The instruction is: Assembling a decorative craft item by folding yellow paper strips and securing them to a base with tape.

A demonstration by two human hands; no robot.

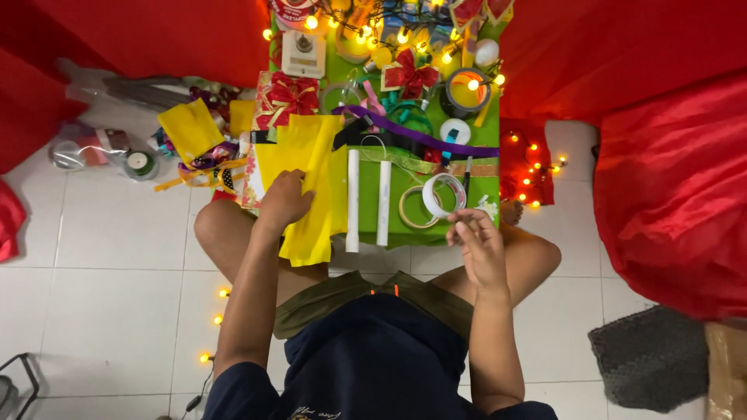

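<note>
My left hand (285, 198) rests fingers-down on a sheet of yellow paper (307, 159) that hangs over the near edge of a low green table (486, 190). My right hand (476, 237) is raised at the table's near right corner, its fingertips pinching the edge of a white tape roll (440, 194). A second, tan tape roll (414, 208) lies flat just left of it. Two white tubes (352, 201) lie side by side between my hands.
Red bows (410, 76), a purple ribbon (412, 134), a round tin (465, 92) and glowing string lights (405, 35) crowd the far half of the table. Yellow paper and ribbons (191, 129) lie on the tiled floor at left. Red cloth (677, 187) surrounds the spot; a grey mat (652, 358) lies at right.
</note>
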